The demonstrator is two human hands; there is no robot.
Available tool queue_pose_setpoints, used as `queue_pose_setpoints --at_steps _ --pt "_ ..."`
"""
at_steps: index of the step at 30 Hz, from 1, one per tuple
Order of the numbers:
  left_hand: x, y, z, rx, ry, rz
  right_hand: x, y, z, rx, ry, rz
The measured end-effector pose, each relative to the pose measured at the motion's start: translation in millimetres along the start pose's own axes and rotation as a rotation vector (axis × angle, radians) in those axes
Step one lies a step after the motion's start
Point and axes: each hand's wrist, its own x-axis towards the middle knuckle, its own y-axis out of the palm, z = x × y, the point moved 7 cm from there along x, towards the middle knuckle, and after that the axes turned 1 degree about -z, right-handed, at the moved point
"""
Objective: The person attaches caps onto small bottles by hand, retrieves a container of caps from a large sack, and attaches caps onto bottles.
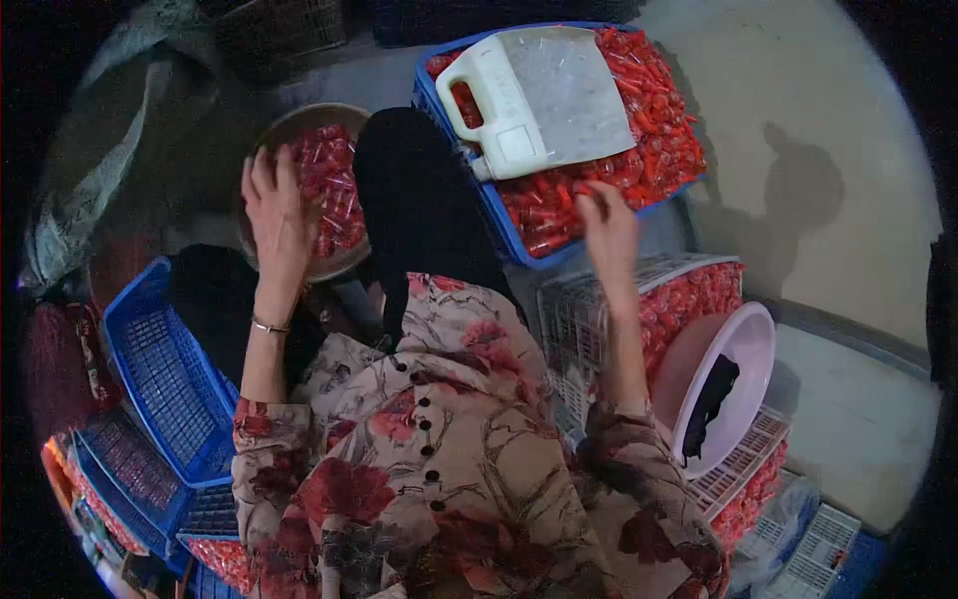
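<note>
Over the left rim of a round basket (261, 135) of wrapped red pieces (337, 185) is my left hand (277, 205), its fingers apart and nothing visible in them. My right hand (609, 225) is at the lower edge of a blue crate (519, 245) heaped with red pieces (649, 105). Its thumb and fingers are pinched together over the red pieces; whether one is between them is too blurred to tell. On top of that crate lies a cut-open white plastic jug (514, 120) with a handle.
An empty blue basket (165, 369) leans at the left, above more crates. At the right, a pink basin (733, 394) holding a black cloth (711, 407) tilts against white crates (574, 339) of red pieces. A greenish sack (95, 200) stands at the upper left.
</note>
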Motion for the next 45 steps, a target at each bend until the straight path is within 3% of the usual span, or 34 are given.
queue_pose_setpoints --at_steps 1,2,3,5,6,8,11,14,18,20,21,22,24,25,27,28,30,34,36,38,41,42,43,44,45 --pt "15.8 -13.3 -23.1 0.024 0.084 -0.168 6.6 -21.6 -38.4 -0.237 -0.015 -0.053" --pt "32.8 -10.9 -46.8 -0.114 0.124 -0.14 11.3 -34.8 -66.4 -0.477 -0.025 -0.106" --pt "51.3 -5.5 -76.4 -0.257 0.168 -0.111 17.1 -36.3 -80.0 -0.462 -0.028 -0.113" --pt "83.5 16.5 -143.1 -0.563 0.329 -0.016 28.3 -22.6 -106.7 -0.386 0.022 0.085" --pt "98.8 34.0 -175.0 -0.554 0.398 0.012 25.9 -13.9 -119.0 -0.379 0.023 0.079" --pt "122.1 69.9 -226.1 -0.51 0.5 0.04 21.8 3.0 -115.2 -0.424 -0.266 -0.076" --pt "144.8 111.7 -262.7 -0.337 0.571 0.092 28.0 3.5 -108.8 -0.406 -0.163 0.074" --pt "150.5 132.7 -277.6 -0.15 0.645 0.157 26.4 -2.2 -91.1 -0.33 -0.23 0.141" --pt "148.4 135.7 -282.6 0.02 0.724 0.105 24.3 -24.2 -69.6 -0.261 -0.339 0.0" --pt "146.1 131.4 -278.7 -0.006 0.728 0.072 28.9 -39.5 -91.0 0.143 0.076 -0.061" --pt "144.8 127.5 -278.8 -0.035 0.729 0.037 27.1 -46.7 -94.9 0.318 0.175 -0.075" --pt "141.1 125.5 -283.8 -0.04 0.733 0.036 24.4 -48.6 -99.0 0.314 0.177 -0.079" --pt "135.4 112.8 -303.2 -0.23 0.737 -0.001 21.2 -51.7 -115.6 0.956 0.318 -0.179" --pt "133.0 118.2 -316.3 -0.234 0.733 -0.008 19.9 -55.3 -110.2 0.95 0.311 -0.177" --pt "124.0 138.7 -345.6 -0.459 0.74 0.067 17.5 -61.5 -92.0 1.423 0.252 -0.223" --pt "122.5 140.7 -353.1 -0.463 0.737 0.06 20.8 -62.6 -87.1 1.417 0.247 -0.221" --pt "114.0 176.2 -365.4 -0.396 0.674 0.476 21.5 -58.0 -85.5 1.653 0.341 -0.282" --pt "114.8 169.3 -345.7 -0.479 0.628 0.317 24.1 -60.3 -65.6 1.501 0.267 -0.242" --pt "130.2 146.4 -310.2 -0.898 0.411 0.266 30.5 -67.8 -52.0 1.378 0.188 -0.164" --pt "130.4 120.8 -273.7 -1.0 0.296 0.345 39.6 -72.6 -36.2 1.208 0.156 -0.192" --pt "105.4 116.1 -224.6 -1.606 -0.1 0.814 54.2 -70.2 6.9 0.844 0.111 -0.127" --pt "95.0 115.1 -207.7 -1.652 -0.189 0.807 55.8 -63.6 24.3 0.646 0.095 -0.057" --pt "85.4 104.6 -194.0 -1.7 -0.274 0.793 55.9 -56.9 41.1 0.654 0.086 -0.03" --pt "74.9 101.4 -179.0 -1.867 -0.539 0.782 54.7 -54.7 64.6 0.584 -0.018 -0.054" --pt "66.0 98.2 -167.4 -1.869 -0.555 0.747 51.4 -50.3 85.4 0.514 -0.125 -0.078"
